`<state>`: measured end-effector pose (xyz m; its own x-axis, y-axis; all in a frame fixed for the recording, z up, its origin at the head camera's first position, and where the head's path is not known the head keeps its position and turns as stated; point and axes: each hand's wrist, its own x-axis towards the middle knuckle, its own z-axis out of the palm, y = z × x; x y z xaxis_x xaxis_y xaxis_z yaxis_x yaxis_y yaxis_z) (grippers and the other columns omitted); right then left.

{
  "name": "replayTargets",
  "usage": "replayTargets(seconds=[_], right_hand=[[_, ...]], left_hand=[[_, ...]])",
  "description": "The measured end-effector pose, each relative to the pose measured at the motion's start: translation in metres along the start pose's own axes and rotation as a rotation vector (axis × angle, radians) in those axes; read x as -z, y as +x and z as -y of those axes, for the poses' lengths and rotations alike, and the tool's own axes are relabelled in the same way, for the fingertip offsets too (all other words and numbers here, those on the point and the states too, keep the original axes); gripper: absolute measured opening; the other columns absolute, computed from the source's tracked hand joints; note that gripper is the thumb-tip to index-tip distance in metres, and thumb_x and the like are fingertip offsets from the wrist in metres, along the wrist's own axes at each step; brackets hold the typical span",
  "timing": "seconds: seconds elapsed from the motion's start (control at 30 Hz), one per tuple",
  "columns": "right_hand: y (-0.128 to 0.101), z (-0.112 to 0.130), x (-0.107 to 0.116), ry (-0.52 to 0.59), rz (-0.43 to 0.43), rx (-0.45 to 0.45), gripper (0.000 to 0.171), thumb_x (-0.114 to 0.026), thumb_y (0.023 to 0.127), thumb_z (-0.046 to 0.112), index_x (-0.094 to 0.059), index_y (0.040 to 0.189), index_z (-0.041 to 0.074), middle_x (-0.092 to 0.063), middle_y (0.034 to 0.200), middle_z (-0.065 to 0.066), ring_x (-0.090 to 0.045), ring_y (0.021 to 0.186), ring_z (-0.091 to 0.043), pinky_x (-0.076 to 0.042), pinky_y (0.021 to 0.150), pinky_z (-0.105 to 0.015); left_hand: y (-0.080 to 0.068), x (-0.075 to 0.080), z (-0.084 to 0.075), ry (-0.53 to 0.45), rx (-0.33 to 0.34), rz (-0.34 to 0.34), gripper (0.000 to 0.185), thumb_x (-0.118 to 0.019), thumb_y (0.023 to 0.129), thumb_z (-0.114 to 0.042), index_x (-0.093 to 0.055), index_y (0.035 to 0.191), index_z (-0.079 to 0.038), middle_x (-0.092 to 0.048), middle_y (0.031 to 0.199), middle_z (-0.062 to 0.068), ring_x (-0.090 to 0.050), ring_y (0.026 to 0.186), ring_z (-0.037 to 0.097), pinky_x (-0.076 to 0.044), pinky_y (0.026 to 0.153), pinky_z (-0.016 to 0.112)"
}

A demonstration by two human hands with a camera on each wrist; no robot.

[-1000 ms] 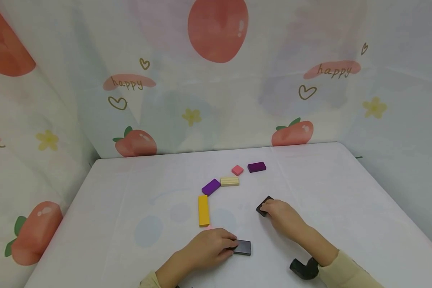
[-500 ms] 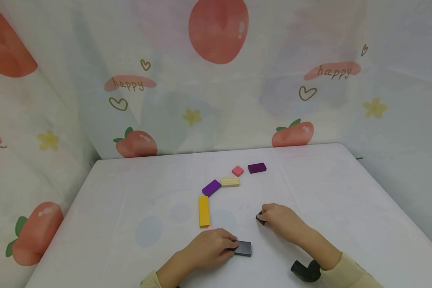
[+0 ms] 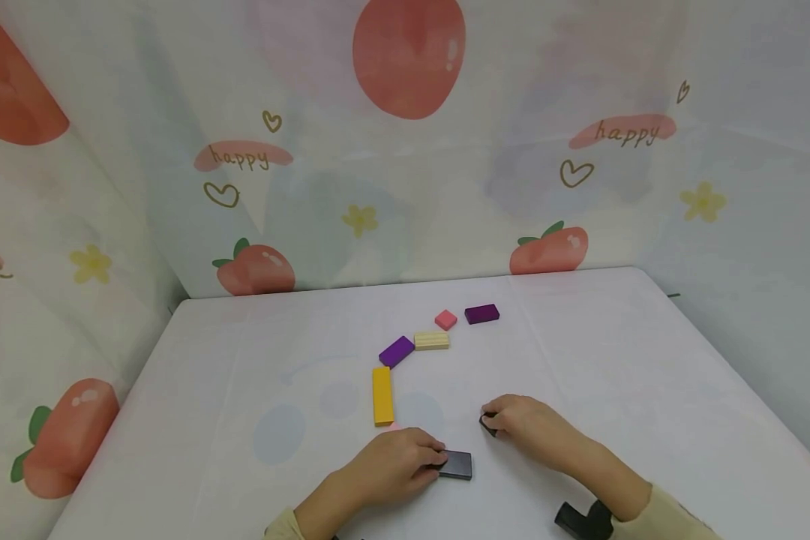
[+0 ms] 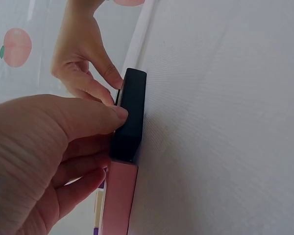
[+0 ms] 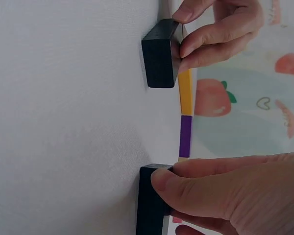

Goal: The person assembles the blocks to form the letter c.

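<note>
Near the front of the table my left hand (image 3: 394,465) pinches a flat dark grey block (image 3: 456,465) between thumb and fingers. In the left wrist view this block meets the end of a pink block (image 4: 120,196), which my hand mostly covers in the head view. My right hand (image 3: 536,427) grips a second dark block (image 3: 489,424), a little farther back and to the right. The right wrist view shows the thumb against this block (image 5: 152,205), which touches or nearly touches the cloth. A gap separates the two dark blocks there.
A yellow block (image 3: 382,396), a purple block (image 3: 396,352) and a cream ribbed block (image 3: 431,341) form a curve going back. Behind it lie a small pink block (image 3: 445,319) and a dark purple block (image 3: 482,313). A black object (image 3: 586,519) sits by the right sleeve.
My right hand has drawn its dark block nearer to the front of the table, and the block has turned. The left hand and its block stay in place.
</note>
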<state>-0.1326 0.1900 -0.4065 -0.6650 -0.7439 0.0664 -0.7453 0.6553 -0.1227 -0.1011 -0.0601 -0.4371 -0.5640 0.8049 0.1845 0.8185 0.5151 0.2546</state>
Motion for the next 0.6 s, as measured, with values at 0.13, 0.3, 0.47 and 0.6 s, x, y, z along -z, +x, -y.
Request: replayTargets(seconds=[0.13,0.3,0.47,0.6], right_hand=[[-0.0031,0.0015,-0.0020,0.030,-0.012,0.001,0.026,-0.074,0.071,-0.001,-0.072,0.097,0.002,-0.066,0.099,-0.008,-0.061,0.093,-0.023,-0.051,0.077,-0.034],[-0.0061,0.0029,-0.0043,0.081,-0.036,0.024,0.026,-0.075,0.071,0.000,-0.072,0.096,0.002,-0.065,0.099,-0.008,-0.060,0.094,-0.023,-0.051,0.078,-0.033],[-0.0093,0.0048,-0.0066,0.115,-0.074,0.052,0.025,-0.077,0.068,0.000,-0.073,0.093,0.003,-0.065,0.098,-0.007,-0.060,0.093,-0.022,-0.051,0.078,-0.033],[-0.0109,0.0072,-0.0077,0.132,-0.076,0.039,0.025,-0.077,0.068,0.000,-0.073,0.092,0.002,-0.065,0.098,-0.007,-0.060,0.092,-0.022,-0.051,0.078,-0.033]], left_hand=[[-0.0005,-0.0006,0.0004,0.016,-0.005,-0.004,0.022,-0.066,0.085,-0.021,-0.071,0.105,-0.015,-0.063,0.106,-0.009,-0.055,0.100,0.001,-0.042,0.084,0.013],[-0.0009,-0.0018,0.0009,0.019,-0.008,-0.010,0.022,-0.067,0.085,-0.021,-0.071,0.105,-0.015,-0.063,0.106,-0.009,-0.055,0.099,0.001,-0.042,0.084,0.013],[-0.0014,-0.0036,0.0012,0.033,-0.024,-0.033,0.021,-0.068,0.084,-0.021,-0.072,0.104,-0.015,-0.063,0.105,-0.009,-0.055,0.099,0.001,-0.042,0.084,0.013],[-0.0014,-0.0044,0.0015,0.036,-0.027,-0.034,0.021,-0.068,0.084,-0.021,-0.072,0.104,-0.015,-0.063,0.105,-0.009,-0.055,0.099,0.001,-0.042,0.084,0.013]])
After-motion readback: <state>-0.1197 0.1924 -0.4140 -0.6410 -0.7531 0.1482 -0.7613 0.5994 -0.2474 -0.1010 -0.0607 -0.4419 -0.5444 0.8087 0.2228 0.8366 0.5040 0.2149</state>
